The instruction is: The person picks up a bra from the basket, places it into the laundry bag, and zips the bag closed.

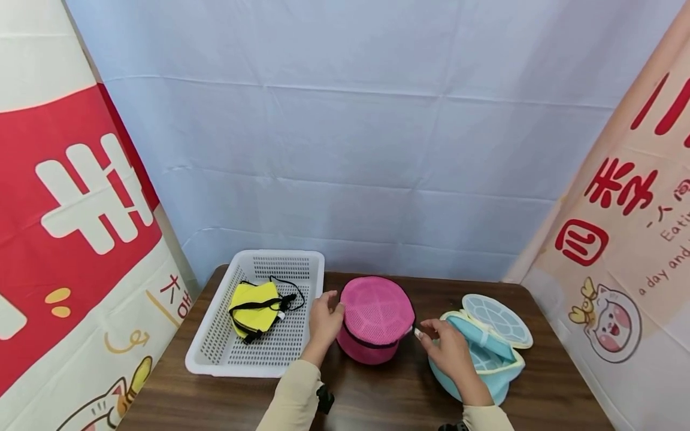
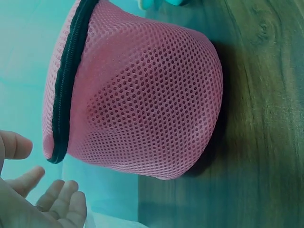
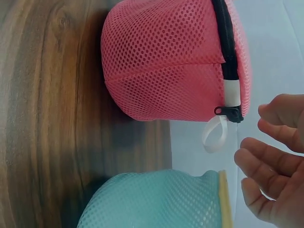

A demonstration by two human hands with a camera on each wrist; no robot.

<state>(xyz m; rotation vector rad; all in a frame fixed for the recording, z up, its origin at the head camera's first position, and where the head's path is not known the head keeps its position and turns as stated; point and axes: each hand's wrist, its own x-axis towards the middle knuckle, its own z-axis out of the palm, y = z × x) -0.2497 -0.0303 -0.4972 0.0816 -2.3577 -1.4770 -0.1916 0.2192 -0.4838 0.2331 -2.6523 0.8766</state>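
Observation:
A pink mesh laundry bag [image 1: 374,317] stands upright on the table, its domed lid bordered by a black zipper [image 2: 71,71]. My left hand [image 1: 325,323] is at its left side, fingers loosely spread, and the left wrist view shows a gap between them and the mesh. On the other side, my right hand [image 1: 450,350] has relaxed, slightly bent fingers near the zipper slider [image 3: 230,113] and its white ribbon loop [image 3: 214,135], holding nothing. Right of the pink bag, partly behind my right hand, a light blue mesh laundry bag [image 1: 501,383] lies with its lid [image 1: 496,320] folded back.
A white perforated plastic basket [image 1: 202,353] stands at the left of the brown wooden table [image 1: 399,404]. Inside it lies a yellow folded item [image 1: 253,305] with black straps and cord. Printed cloths hang at both sides, and a pale blue cloth [image 1: 345,149] hangs behind.

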